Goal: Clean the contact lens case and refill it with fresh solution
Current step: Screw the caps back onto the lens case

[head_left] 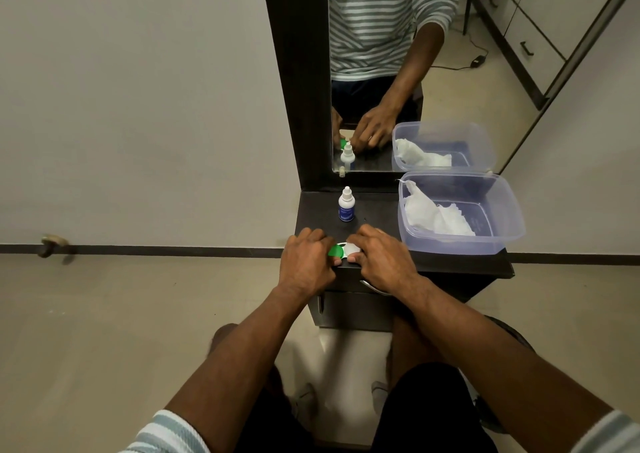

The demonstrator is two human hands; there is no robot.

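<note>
The contact lens case (pixel 343 251) lies near the front edge of the dark shelf (pixel 450 262), with a green cap on its left side and a white cap on its right. My left hand (pixel 306 262) grips the green cap with curled fingers. The white cap is gripped by my right hand (pixel 382 258). Both hands hide most of the case. A small white solution bottle (pixel 346 204) with a blue label stands upright just behind the case, capped.
A clear plastic tub (pixel 512 230) holding crumpled white tissue (pixel 436 215) sits on the shelf's right side. A mirror (pixel 381 54) rises behind the shelf. A drawer with a metal handle (pixel 374 287) is below the shelf.
</note>
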